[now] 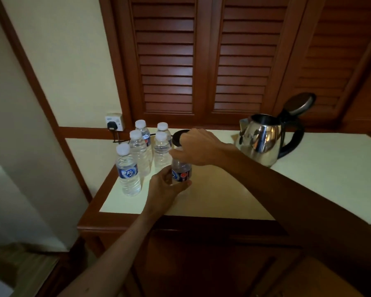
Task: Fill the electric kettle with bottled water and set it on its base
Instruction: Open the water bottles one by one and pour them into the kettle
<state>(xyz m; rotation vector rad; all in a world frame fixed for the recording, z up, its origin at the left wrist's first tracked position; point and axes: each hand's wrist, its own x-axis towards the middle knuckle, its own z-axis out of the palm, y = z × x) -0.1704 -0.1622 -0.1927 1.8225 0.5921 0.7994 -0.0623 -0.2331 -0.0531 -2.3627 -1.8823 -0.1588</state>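
A small water bottle [181, 172] with a blue label stands on the cream counter [308, 174]. My left hand [166, 185] grips its lower body. My right hand [196, 150] covers its top, fingers curled round the cap, which is hidden. The steel electric kettle [259, 142] stands at the right of the counter with its lid [300, 103] swung open and its black handle pointing right. The black kettle base [177, 138] lies flat behind my right hand, partly hidden by it.
Several capped water bottles [129, 170] stand grouped on the counter's left. A wall socket with a black plug [114, 123] sits behind them, its cord running toward the base. Louvred wooden doors [201, 61] rise behind the counter. A wooden cabinet front lies below.
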